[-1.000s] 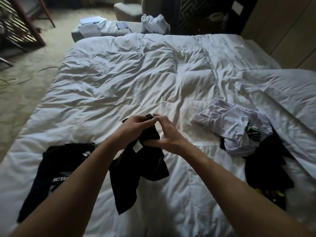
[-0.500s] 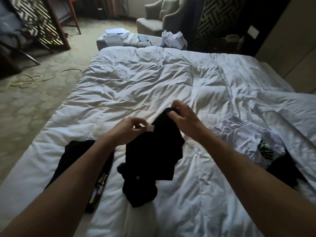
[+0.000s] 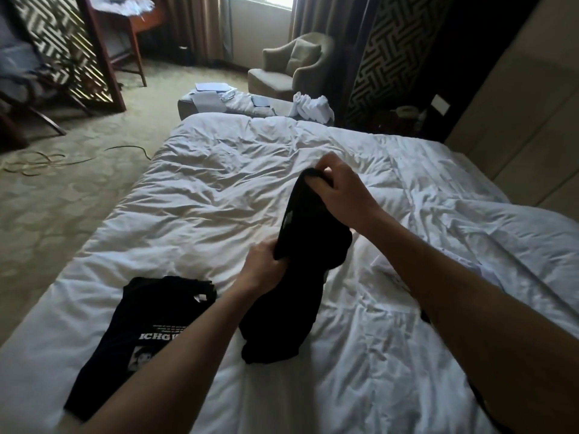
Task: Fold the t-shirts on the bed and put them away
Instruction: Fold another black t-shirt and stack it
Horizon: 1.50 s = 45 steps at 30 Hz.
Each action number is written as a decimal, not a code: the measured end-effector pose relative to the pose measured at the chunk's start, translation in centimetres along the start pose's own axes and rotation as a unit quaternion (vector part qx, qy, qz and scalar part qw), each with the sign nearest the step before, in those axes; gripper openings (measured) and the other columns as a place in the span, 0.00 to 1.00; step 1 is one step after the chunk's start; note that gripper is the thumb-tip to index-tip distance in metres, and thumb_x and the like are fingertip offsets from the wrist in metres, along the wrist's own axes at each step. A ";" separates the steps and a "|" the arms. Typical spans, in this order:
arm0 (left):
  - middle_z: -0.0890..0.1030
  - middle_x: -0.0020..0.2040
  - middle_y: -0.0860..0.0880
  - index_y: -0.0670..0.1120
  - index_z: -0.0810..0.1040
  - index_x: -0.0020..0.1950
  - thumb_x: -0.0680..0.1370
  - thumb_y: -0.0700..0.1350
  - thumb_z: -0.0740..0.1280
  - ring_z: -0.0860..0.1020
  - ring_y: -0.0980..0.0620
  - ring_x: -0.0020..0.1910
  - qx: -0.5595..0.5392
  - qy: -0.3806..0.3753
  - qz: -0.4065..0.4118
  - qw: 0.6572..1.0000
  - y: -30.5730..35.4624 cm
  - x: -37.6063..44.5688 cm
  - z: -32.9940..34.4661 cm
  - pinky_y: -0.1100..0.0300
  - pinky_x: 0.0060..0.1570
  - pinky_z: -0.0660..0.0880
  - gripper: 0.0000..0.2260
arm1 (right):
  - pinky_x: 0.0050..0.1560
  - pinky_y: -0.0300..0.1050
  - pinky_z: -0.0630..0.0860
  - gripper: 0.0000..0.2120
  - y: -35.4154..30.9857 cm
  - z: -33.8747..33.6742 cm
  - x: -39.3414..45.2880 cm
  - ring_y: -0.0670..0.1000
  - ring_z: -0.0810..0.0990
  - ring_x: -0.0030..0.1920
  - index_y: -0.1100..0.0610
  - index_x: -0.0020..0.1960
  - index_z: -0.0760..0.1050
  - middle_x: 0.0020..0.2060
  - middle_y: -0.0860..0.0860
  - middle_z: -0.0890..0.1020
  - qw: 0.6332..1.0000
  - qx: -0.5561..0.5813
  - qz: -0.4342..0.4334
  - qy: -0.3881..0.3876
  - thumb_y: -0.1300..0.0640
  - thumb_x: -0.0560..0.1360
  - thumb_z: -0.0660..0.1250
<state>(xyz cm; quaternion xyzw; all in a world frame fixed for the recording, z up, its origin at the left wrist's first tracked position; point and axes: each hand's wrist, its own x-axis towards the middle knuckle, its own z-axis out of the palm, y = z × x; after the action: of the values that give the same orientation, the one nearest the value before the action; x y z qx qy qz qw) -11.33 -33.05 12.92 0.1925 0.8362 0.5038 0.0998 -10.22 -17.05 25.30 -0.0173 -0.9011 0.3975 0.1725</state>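
Black t-shirt (image 3: 300, 277) held bunched above the white bed (image 3: 219, 189), lower end resting on the duvet. Right hand (image 3: 341, 189) pinching the top edge, raised; left hand (image 3: 263, 267) gripping lower down, apart from the right. Second black t-shirt (image 3: 138, 336), printed, lying flat near left.

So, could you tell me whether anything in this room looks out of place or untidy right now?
A few things. A thin cable lies looped loose on the carpet left of the bed. Papers and crumpled white cloth are strewn over the bench beyond it. The black t-shirt in both hands hangs bunched, not folded.
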 end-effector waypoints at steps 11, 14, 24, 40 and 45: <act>0.82 0.57 0.45 0.54 0.83 0.55 0.73 0.50 0.67 0.79 0.42 0.58 0.337 0.039 -0.080 0.937 0.7 3.4 -8.8 0.53 0.54 0.75 0.12 | 0.42 0.41 0.69 0.04 -0.5 -5.4 0.0 0.51 0.78 0.42 0.59 0.51 0.74 0.38 0.52 0.80 0.984 -0.105 0.044 0.139 0.59 0.78 0.64; 0.84 0.49 0.41 0.45 0.83 0.49 0.75 0.48 0.65 0.82 0.40 0.53 0.245 0.056 -0.171 0.953 2.3 4.7 -11.2 0.52 0.54 0.76 0.10 | 0.44 0.43 0.72 0.03 -0.6 -6.3 -0.3 0.49 0.77 0.40 0.58 0.49 0.75 0.38 0.51 0.79 0.989 -0.101 0.046 0.094 0.59 0.78 0.64; 0.80 0.37 0.45 0.41 0.80 0.41 0.59 0.39 0.54 0.76 0.48 0.37 -0.154 0.032 -0.008 0.987 11.6 4.7 -8.0 0.58 0.40 0.73 0.18 | 0.49 0.44 0.76 0.05 -3.3 -5.3 -1.2 0.51 0.78 0.46 0.61 0.52 0.78 0.44 0.60 0.78 0.912 0.136 0.046 -0.384 0.60 0.79 0.66; 0.82 0.45 0.50 0.50 0.79 0.53 0.70 0.48 0.67 0.80 0.53 0.45 -0.337 -0.104 -0.019 0.935 10.9 2.3 -7.3 0.58 0.48 0.74 0.13 | 0.43 0.41 0.70 0.13 -2.9 -5.2 2.7 0.46 0.76 0.39 0.47 0.36 0.71 0.33 0.46 0.77 0.986 -0.050 -0.157 -0.038 0.63 0.71 0.68; 0.79 0.56 0.46 0.49 0.71 0.69 0.66 0.52 0.76 0.79 0.45 0.56 0.068 0.118 0.126 0.983 6.3 1.0 -1.8 0.50 0.54 0.76 0.33 | 0.37 0.40 0.67 0.13 -3.2 -4.2 1.9 0.43 0.68 0.33 0.51 0.34 0.66 0.30 0.44 0.70 0.992 0.067 -0.106 -0.014 0.62 0.74 0.65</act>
<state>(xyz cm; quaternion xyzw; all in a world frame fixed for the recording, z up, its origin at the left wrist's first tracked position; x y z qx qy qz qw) -11.45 -31.42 19.31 0.2419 0.8432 0.4738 -0.0771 -10.26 -15.94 30.80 0.0953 -0.8716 0.4367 0.2012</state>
